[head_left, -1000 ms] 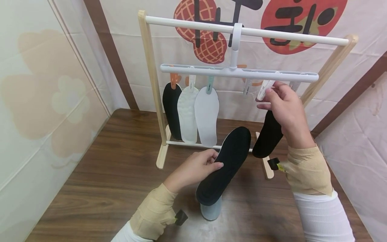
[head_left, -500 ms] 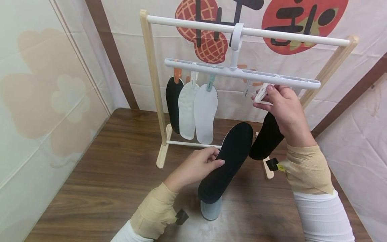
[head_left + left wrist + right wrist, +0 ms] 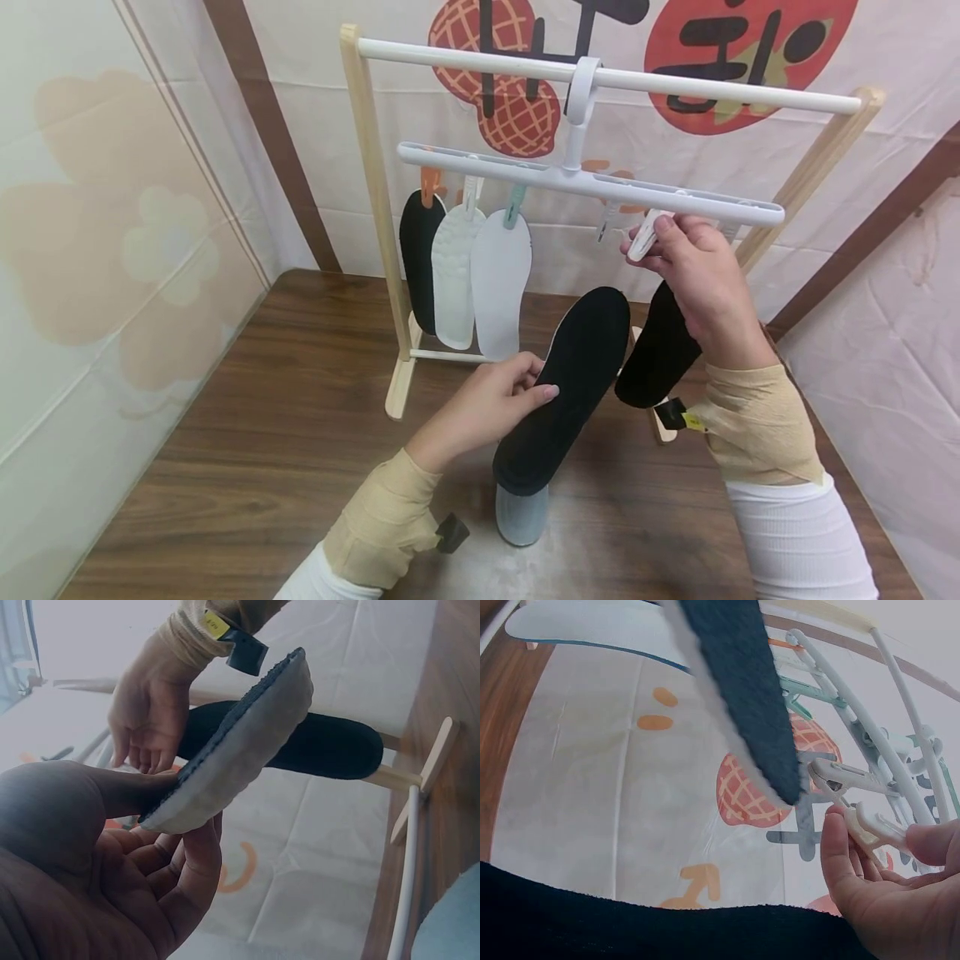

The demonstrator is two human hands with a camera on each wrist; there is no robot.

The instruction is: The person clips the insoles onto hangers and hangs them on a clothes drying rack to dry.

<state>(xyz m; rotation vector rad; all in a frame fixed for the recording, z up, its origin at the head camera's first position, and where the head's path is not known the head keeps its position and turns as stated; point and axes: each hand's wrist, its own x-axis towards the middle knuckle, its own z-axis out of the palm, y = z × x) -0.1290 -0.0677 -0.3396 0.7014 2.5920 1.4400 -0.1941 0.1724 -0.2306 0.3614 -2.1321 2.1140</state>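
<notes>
My left hand [image 3: 491,404] pinches a black insole [image 3: 577,375] by its side edge, tilted with its upper end toward the right hand. In the left wrist view its pale, fuzzy underside [image 3: 232,769] shows. My right hand [image 3: 708,283] pinches a white clothespin [image 3: 643,239] below the right half of a pale clip hanger [image 3: 525,173]. In the right wrist view the held insole's tip [image 3: 784,787] is near this clothespin but apart from it. Another black insole [image 3: 660,354] hangs behind my right hand, which partly hides it.
On the hanger's left half hang a black insole [image 3: 422,267], a white one [image 3: 453,283] and a smooth pale one [image 3: 501,283], from orange, white and green clothespins. An unused clothespin [image 3: 606,223] hangs mid-right. A grey-blue insole [image 3: 522,518] lies on the wooden table [image 3: 247,467]; a rack [image 3: 372,167] carries the hanger.
My left hand has raised the black insole slightly, toward the clothespin in my right hand. The hanger has tipped down on its right side, and the hanging insoles have swayed.
</notes>
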